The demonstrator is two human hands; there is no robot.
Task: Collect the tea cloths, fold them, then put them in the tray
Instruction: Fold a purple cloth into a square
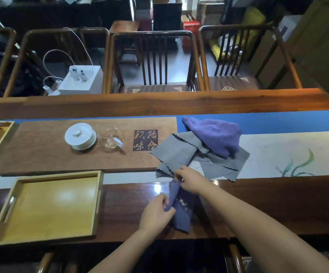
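— At the near edge of the desk (258,203), what has each hand got?

— Both are on one cloth. The left hand (155,213) pinches the lower part of the blue cloth (181,215), fingers curled round its edge; the right hand (189,179) nips its upper end, just where it meets the grey cloths (179,152). The blue one hangs bunched between them, partly lying on the wood.

— How would you expect it to handle?

— Light and limp, I'd say — no stiffness at all, so it sags wherever it isn't held. Corners are the places to take it; a grip mid-edge lets it crumple. It won't slip much, being soft woven stuff.

— And the rest of the pile?

— Beyond the right hand the grey cloths lie spread and overlapping, with scalloped edges. The purple cloth (216,134) sits heaped on top of them, thicker-looking, probably plusher.

— The tray?

— The tray (47,205) sits to the left, well apart from the cloths, with nothing in it yet. Farther back stand a lidded cup (80,135) and a glass pitcher (110,138) — fragile, so worth keeping the cloths from dragging that way.
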